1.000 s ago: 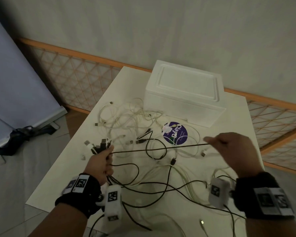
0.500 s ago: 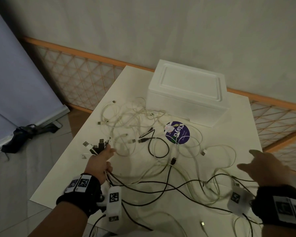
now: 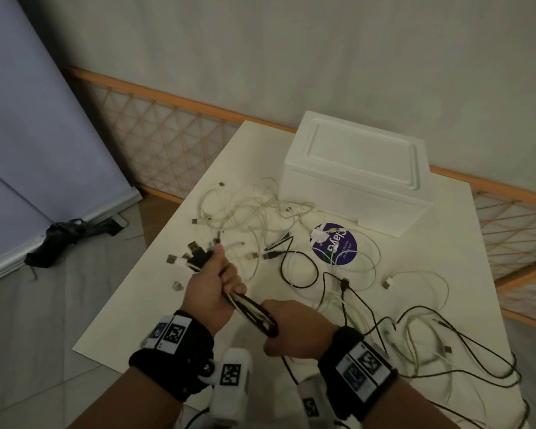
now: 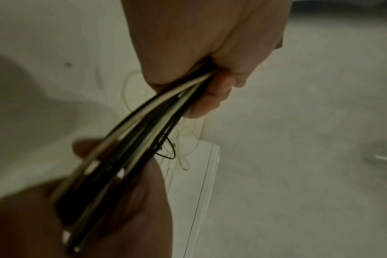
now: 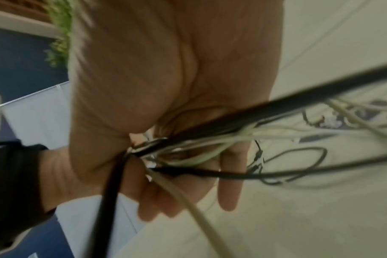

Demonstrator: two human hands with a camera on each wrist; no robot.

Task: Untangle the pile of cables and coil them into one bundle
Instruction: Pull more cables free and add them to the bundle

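White counter (image 3: 483, 274) beside a pale wall carried loose cables (image 3: 347, 286) and a foam box (image 3: 358, 171). Left hand (image 3: 209, 292) gripped gathered plug ends; right hand (image 3: 291, 331) closed around the same strands (image 3: 252, 312), probably to draw them straight for coiling.

Black and white cables (image 3: 294, 243) are lying tangled in loose loops across the table (image 3: 464, 274), while a gathered bunch of cables (image 3: 251, 311) is stretching taut above the table's near edge.
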